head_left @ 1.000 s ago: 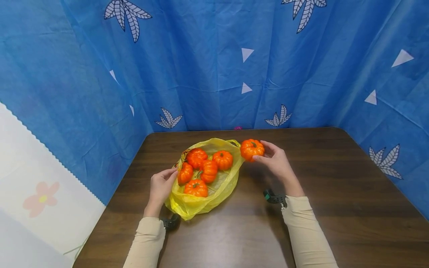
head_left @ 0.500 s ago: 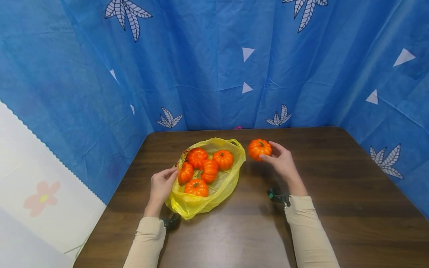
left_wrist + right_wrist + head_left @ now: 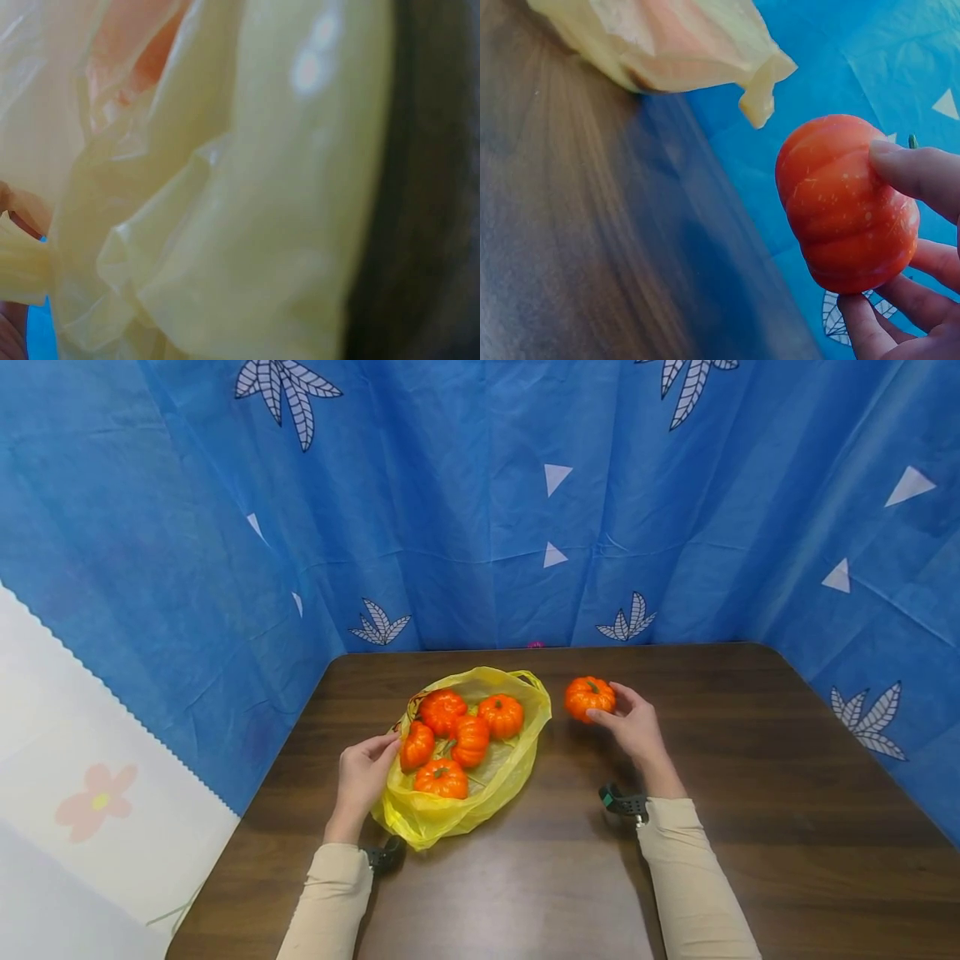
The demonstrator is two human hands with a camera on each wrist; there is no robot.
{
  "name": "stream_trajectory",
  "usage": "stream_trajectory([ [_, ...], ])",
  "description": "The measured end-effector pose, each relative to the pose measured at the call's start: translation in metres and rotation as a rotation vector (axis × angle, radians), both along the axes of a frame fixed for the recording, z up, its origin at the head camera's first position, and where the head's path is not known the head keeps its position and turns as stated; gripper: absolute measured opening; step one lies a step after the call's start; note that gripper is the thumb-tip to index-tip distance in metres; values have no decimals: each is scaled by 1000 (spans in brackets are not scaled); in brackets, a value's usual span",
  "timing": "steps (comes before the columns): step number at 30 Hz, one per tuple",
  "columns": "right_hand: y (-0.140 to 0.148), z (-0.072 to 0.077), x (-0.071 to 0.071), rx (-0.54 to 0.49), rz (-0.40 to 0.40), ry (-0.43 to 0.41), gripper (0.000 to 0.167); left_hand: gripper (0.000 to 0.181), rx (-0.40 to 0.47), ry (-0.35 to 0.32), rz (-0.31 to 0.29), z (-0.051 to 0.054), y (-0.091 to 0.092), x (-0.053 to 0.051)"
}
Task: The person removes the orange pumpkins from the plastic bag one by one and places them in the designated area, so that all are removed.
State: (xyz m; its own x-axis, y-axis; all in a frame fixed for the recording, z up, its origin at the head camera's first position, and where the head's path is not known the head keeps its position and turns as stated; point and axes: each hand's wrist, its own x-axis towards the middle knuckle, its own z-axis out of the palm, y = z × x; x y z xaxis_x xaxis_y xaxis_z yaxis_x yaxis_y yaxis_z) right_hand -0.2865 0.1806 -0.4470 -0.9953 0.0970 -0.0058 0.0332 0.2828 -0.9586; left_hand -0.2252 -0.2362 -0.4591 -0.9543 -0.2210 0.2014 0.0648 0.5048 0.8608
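Observation:
My right hand [image 3: 636, 724] grips a small orange pumpkin [image 3: 589, 699] with a green stem, to the right of a yellow plastic bag [image 3: 517, 777]. In the right wrist view the thumb lies on one side of this pumpkin [image 3: 840, 202] and the fingers on the other. The left hand [image 3: 363, 777] pinches the bag's left rim. Several more pumpkins [image 3: 470, 742] lie inside the wide-mouthed bag. Yellow film [image 3: 247, 225] fills most of the left wrist view, hiding nearly all of the left hand there.
The bag rests on a dark brown wooden table [image 3: 750, 827]. Blue curtains [image 3: 480, 510] with leaf and triangle prints hang behind it and at the sides. A pale cloth [image 3: 97, 735] with a flower print is at the left. Each wrist wears a black strap [image 3: 622, 802].
My right hand has carried the pumpkin rightward, from against the bag's right rim to a short way off it. The left hand and the bag stay in place.

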Motion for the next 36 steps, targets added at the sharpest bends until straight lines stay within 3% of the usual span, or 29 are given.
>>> stream_trajectory([
  [16, 4, -19, -3, 43, -63, -36, 75, 24, 23, 20, -11, 2, 1, 2],
  [36, 5, -29, -4, 53, -57, -53, 76, 23, 20, 16, -8, 0, 0, 2],
])
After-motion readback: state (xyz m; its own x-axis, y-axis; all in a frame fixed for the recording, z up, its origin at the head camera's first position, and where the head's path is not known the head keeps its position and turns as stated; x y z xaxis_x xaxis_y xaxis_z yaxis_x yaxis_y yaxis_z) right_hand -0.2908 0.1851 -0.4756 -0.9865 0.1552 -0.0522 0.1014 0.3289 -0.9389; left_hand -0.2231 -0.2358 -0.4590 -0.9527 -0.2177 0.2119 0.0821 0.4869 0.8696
